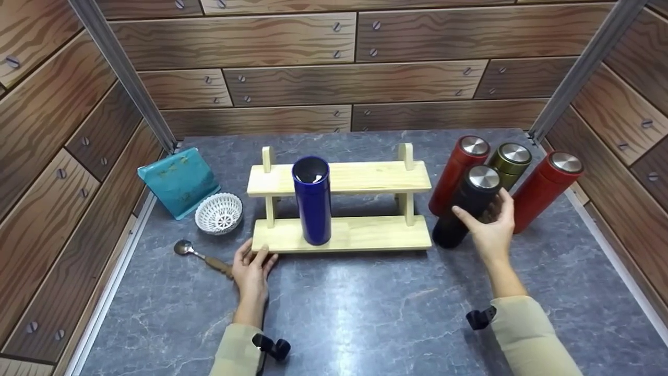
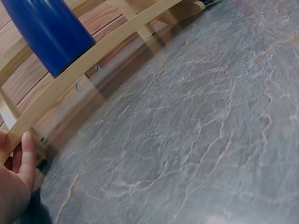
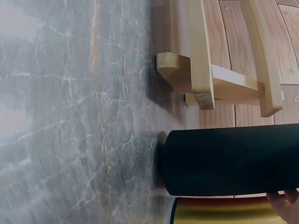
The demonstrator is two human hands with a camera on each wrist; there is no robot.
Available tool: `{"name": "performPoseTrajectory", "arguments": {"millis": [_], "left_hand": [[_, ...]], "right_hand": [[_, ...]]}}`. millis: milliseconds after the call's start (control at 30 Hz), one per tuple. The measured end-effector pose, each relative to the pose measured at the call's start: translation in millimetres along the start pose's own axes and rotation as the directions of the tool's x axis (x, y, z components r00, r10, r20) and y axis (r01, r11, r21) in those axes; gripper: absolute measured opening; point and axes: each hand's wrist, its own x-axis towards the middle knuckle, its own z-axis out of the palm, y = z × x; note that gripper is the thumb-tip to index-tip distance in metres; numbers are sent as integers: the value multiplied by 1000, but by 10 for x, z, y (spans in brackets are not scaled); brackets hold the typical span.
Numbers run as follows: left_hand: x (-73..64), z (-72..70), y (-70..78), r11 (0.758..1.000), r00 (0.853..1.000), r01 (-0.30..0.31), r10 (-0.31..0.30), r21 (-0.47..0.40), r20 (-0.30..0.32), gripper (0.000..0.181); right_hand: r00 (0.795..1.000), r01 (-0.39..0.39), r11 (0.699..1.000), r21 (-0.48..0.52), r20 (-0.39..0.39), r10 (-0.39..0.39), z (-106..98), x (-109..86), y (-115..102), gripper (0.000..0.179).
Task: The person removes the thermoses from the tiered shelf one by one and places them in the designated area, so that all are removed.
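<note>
A pale two-tier wooden shelf [image 1: 376, 239] stands mid-table, and a blue thermos bottle [image 1: 314, 214] stands upright on its lower board. At that board's front left corner my left hand [image 1: 251, 274] pinches the end between thumb and fingers; the thumb also shows in the left wrist view beside the board [image 2: 60, 88]. To the right of the shelf, my right hand [image 1: 493, 230] holds a black thermos bottle [image 1: 459, 216] with a silver lid around its side. In the right wrist view the black bottle [image 3: 229, 161] is close to the tabletop; I cannot tell whether its base touches.
Two red thermos bottles [image 1: 545, 190] and an olive-gold one [image 1: 509, 163] stand around the black bottle. On the left are a teal pouch [image 1: 180, 183], a white woven basket [image 1: 219, 194] and a wooden-handled scoop [image 1: 211, 261] beside my left hand. Wood-patterned walls enclose the table.
</note>
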Motion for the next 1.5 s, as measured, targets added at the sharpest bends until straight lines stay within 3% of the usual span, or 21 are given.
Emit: {"name": "performPoseTrajectory", "arguments": {"millis": [767, 1000, 1267, 1500], "left_hand": [[-1, -4, 7, 1000, 1000, 4, -4, 15, -7, 50], [-4, -3, 9, 1000, 1000, 13, -12, 7, -16, 49], [-9, 11, 7, 1000, 1000, 9, -9, -2, -10, 48], [-3, 7, -1, 1000, 1000, 5, -5, -3, -7, 50]], "right_hand": [[999, 16, 1000, 25, 38, -17, 3, 13, 71, 77], [998, -9, 1000, 2, 54, 9, -42, 9, 57, 79], [998, -52, 990, 128, 43, 47, -88, -23, -13, 77], [999, -31, 979, 201, 30, 25, -205, -14, 208, 75]]}}
